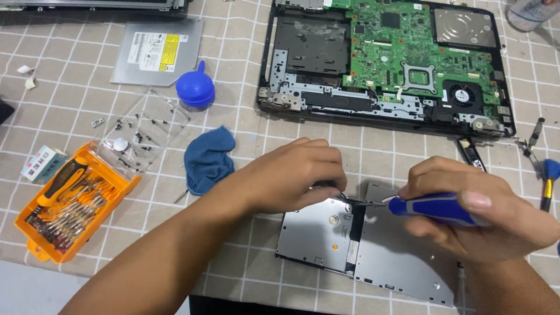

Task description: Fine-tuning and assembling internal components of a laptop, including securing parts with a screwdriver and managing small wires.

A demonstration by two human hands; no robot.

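My right hand (478, 204) grips a blue-handled screwdriver (434, 208) whose metal tip points left at the top edge of a grey optical drive (318, 236) lying on the table. My left hand (291, 175) rests on that drive's upper edge, fingers curled over a small dark part right by the screwdriver tip. The drive's flat metal cover (402, 256) lies slid to the right under my right hand.
An opened laptop base (315, 44) with a green circuit board (402, 46) lies at the back. A second optical drive (157, 51), a blue dust blower (195, 88), a blue cloth (209, 158), an orange screwdriver-bit case (73, 201) and its clear lid with loose screws (140, 131) sit to the left.
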